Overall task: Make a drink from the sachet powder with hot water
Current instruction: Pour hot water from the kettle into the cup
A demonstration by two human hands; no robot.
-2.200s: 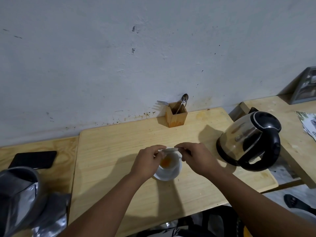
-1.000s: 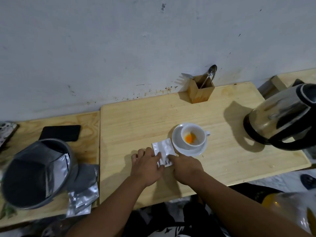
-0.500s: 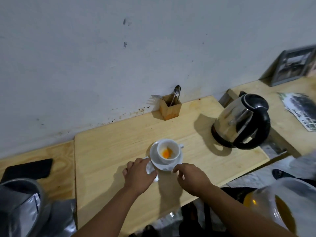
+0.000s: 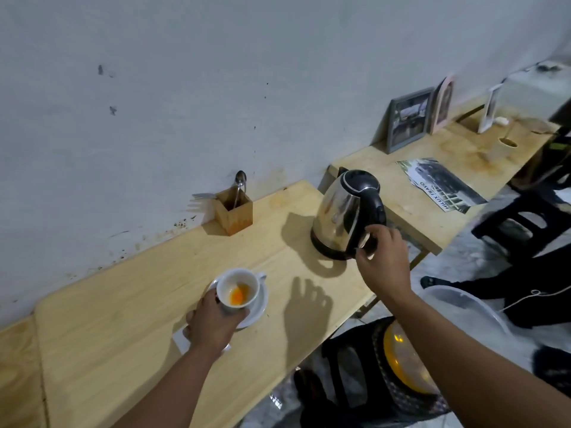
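1. right of the cup (image 4: 237,291), the kettle (image 4: 347,215) stands on the table (image 4: 123,304).
2. my left hand (image 4: 213,322) grasps the cup, orange powder (image 4: 237,295) inside, on its saucer (image 4: 259,307).
3. my right hand (image 4: 381,261) curls half-closed at the kettle's handle (image 4: 372,208), not yet clenched.
4. i judge the kettle heavy, hot and sloshy; grip only the black handle.
5. cup looks fragile; steady it.

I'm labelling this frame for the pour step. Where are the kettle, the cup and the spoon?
kettle (image 4: 338,211), head view, on its steel body.
cup (image 4: 244,278), head view, on the inner white wall above the orange powder.
spoon (image 4: 240,178), head view, on the bowl sticking up from the wooden holder.
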